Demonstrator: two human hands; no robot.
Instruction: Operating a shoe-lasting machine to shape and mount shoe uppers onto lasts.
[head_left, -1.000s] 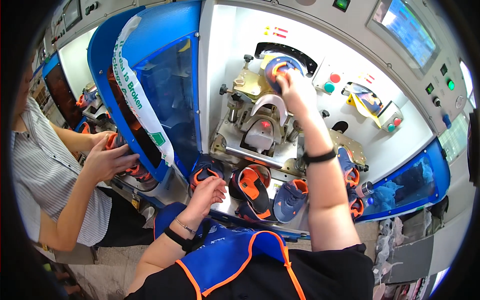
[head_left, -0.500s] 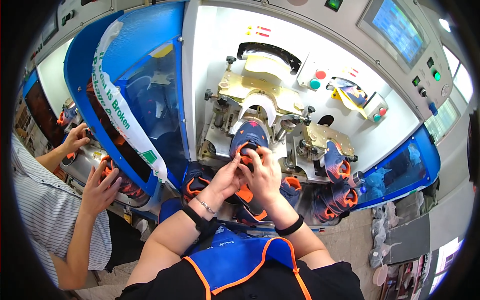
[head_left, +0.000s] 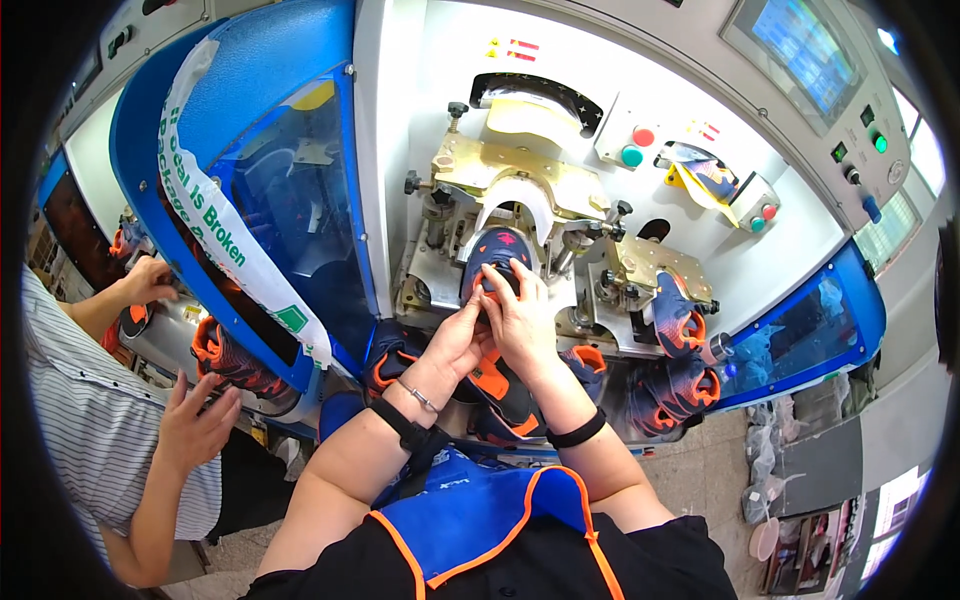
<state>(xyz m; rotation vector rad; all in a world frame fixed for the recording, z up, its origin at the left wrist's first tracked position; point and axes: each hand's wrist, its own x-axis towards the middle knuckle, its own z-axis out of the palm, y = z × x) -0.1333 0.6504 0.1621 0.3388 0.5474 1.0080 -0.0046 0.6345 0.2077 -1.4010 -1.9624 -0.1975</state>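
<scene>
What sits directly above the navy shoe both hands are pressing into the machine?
A white curved pad under a brass-coloured plate arches over the navy shoe. The left hand and right hand cover the shoe's lower part.

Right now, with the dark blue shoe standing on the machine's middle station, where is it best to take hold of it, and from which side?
Probably at its lower part, from below and both sides. The dark blue shoe sits with its upper end under the brass clamp plate, so that end is closed off. The left hand and right hand already meet on its near orange-trimmed end, the only free part.
</scene>
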